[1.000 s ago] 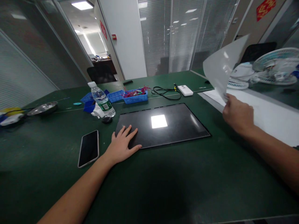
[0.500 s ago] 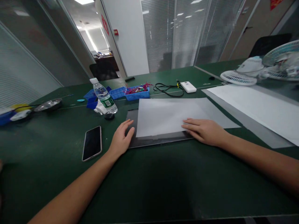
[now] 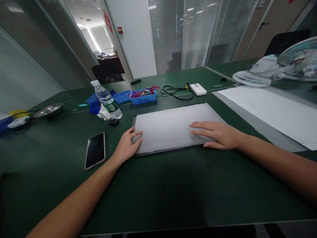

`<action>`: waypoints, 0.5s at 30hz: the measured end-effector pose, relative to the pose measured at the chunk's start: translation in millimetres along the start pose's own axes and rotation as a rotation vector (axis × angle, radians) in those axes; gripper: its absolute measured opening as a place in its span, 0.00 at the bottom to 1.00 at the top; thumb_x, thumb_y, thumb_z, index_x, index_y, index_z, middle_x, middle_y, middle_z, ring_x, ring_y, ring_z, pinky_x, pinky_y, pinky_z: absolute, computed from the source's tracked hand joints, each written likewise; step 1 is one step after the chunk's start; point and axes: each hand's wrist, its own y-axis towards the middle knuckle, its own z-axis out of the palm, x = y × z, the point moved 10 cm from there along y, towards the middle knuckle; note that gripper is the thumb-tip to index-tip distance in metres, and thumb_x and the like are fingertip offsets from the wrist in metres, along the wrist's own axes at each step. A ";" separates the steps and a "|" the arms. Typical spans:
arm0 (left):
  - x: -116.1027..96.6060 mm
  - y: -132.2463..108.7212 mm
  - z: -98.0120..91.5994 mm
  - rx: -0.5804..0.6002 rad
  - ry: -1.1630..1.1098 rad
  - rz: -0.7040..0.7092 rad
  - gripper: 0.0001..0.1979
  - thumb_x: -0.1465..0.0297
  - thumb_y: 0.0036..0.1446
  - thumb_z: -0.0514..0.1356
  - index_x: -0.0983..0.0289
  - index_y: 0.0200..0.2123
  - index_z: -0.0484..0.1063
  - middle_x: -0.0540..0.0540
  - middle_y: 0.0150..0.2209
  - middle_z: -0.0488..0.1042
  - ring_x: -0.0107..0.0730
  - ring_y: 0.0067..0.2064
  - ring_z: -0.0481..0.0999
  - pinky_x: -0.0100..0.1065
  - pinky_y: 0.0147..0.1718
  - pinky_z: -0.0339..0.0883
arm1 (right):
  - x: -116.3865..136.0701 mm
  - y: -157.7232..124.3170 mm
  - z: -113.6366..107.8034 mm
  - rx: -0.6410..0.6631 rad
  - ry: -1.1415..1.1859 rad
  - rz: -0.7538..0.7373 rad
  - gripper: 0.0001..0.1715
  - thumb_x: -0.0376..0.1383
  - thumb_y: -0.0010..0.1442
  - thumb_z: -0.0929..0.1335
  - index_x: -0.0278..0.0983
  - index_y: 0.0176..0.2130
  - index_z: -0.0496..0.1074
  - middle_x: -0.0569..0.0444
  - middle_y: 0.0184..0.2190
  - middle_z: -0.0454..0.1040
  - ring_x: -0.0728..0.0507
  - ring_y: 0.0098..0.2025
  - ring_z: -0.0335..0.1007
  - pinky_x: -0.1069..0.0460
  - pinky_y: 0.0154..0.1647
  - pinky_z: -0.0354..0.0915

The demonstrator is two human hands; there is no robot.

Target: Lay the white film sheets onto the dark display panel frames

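A white translucent sheet (image 3: 165, 127) lies over a thin dark panel (image 3: 158, 152), whose edges show along the left side and the front. My left hand (image 3: 126, 144) rests at the panel's left edge, its fingers apart and the fingertips on the sheet's border. On the right half of the sheet lies my right hand (image 3: 215, 135), flat with fingers spread and the thumb near the front edge. Neither hand grasps anything. To the left of my left hand is a smartphone (image 3: 95, 150), screen up.
Behind the panel stand a water bottle (image 3: 107, 100), a blue tray (image 3: 143, 98) of red wires, a black cable (image 3: 177, 93) and a white box (image 3: 198, 89). Larger white sheets (image 3: 279, 109) lie to the right, near white fan parts (image 3: 252, 78). A black puck-like object (image 3: 113, 122) sits by the bottle.
The sheet has moved left and toward me, and now lines up closely with the dark panel. My right hand has shifted slightly with it, its fingers spreading wider.
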 end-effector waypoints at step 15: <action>2.9 0.3 10.7 0.061 0.028 0.055 0.33 0.71 0.60 0.55 0.61 0.68 0.77 0.59 0.77 0.65 0.57 0.80 0.57 0.60 0.77 0.53 | -154.4 -88.6 -11.8 -0.066 -0.093 0.907 0.30 0.53 0.73 0.62 0.42 0.54 0.86 0.48 0.56 0.84 0.29 0.57 0.80 0.33 0.59 0.74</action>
